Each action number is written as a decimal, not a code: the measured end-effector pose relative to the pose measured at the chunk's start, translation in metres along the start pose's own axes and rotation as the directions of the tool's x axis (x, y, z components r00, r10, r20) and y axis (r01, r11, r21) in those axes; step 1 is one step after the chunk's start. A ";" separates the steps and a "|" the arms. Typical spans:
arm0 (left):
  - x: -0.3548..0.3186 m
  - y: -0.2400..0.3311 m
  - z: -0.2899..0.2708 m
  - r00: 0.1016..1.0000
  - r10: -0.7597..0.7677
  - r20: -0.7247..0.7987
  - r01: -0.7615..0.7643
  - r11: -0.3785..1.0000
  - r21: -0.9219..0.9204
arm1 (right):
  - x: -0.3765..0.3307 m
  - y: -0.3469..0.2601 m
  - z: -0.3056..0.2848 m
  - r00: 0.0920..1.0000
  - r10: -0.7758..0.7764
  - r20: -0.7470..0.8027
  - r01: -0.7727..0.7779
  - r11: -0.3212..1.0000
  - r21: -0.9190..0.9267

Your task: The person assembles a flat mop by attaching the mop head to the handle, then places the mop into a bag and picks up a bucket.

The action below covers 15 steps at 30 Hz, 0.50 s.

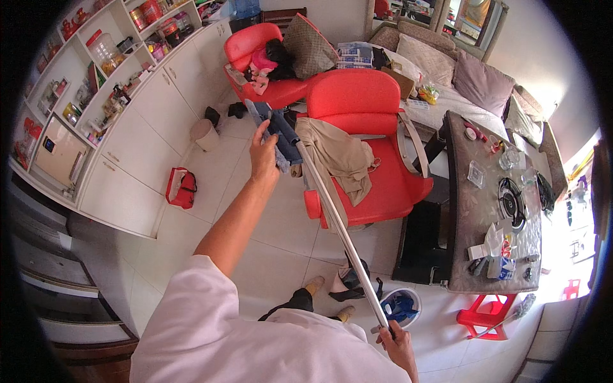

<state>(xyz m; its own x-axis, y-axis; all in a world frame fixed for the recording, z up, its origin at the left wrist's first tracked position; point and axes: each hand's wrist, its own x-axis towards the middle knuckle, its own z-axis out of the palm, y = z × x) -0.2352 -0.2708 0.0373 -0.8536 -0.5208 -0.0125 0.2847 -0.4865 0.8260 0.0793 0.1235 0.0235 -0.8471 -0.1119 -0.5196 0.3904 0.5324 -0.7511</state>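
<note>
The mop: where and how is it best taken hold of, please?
Probably by the middle of its silver pole, with a hand coming from the left side and fingers wrapped across it. The pole is slim, bare and slanted there, between the left hand at the mop head and the right hand near the other end.

A pale pink short-sleeved shirt [274, 350] tops dark trousers [290, 304].
</note>
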 end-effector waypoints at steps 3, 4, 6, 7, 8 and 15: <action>0.008 -0.009 -0.010 0.998 -0.029 -0.055 0.027 0.999 -0.044 | -0.001 0.000 0.001 1.000 -0.005 -0.008 0.005 1.000 -0.001; 0.010 -0.010 -0.012 0.995 -0.080 -0.063 0.074 0.993 -0.090 | -0.001 0.001 0.002 1.000 -0.002 -0.011 0.002 1.000 0.002; 0.012 -0.011 -0.017 0.976 -0.204 -0.074 0.188 0.966 -0.177 | -0.002 0.004 0.002 1.000 0.001 -0.014 -0.001 1.000 0.010; 0.012 -0.011 -0.019 0.958 -0.276 -0.074 0.254 0.942 -0.219 | -0.002 0.005 0.002 1.000 0.000 -0.016 0.000 1.000 0.016; 0.012 -0.011 -0.021 0.935 -0.347 -0.072 0.318 0.912 -0.260 | -0.003 0.006 0.002 1.000 -0.001 -0.018 0.001 1.000 0.022; 0.021 -0.016 -0.044 0.896 -0.427 0.117 0.443 0.870 -0.215 | -0.002 0.002 0.000 1.000 -0.013 -0.005 0.013 1.000 -0.020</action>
<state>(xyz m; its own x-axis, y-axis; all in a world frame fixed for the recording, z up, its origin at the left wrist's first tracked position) -0.2384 -0.3051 -0.0008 -0.9381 -0.1765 -0.2981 -0.0368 -0.8048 0.5924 0.0818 0.1244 0.0231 -0.8540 -0.1145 -0.5076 0.3722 0.5474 -0.7496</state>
